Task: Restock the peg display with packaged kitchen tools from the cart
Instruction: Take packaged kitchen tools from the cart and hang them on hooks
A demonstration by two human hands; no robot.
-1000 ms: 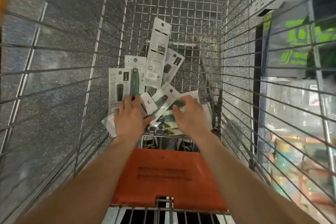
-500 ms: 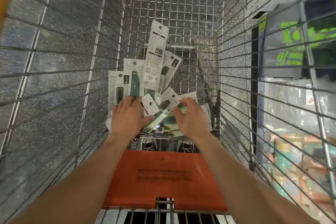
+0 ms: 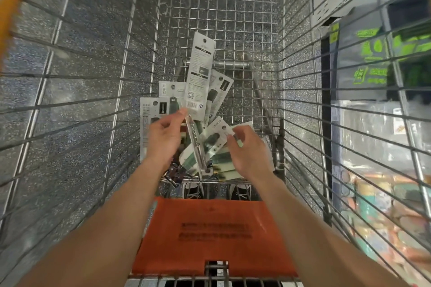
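Several carded packages of kitchen tools lie in a loose heap at the bottom of the wire cart (image 3: 144, 58). One tall package (image 3: 201, 70) leans upright against the others. My left hand (image 3: 166, 138) pinches a clear blister package (image 3: 195, 144) by its top end; it is tilted up so I see it edge-on. My right hand (image 3: 250, 150) is just right of it, fingertips curled on the card corner of a green-handled tool package (image 3: 215, 138) in the heap. More packages (image 3: 152, 112) lie behind my left hand, partly hidden.
An orange seat flap (image 3: 210, 228) covers the near end of the cart. Wire walls close in on both sides. Store shelving with packaged goods (image 3: 373, 58) stands to the right, and speckled floor (image 3: 70, 37) shows through the left wall.
My left hand has lifted off the heap and turned a package up on its edge. My right hand has shifted slightly and now grips a card corner.
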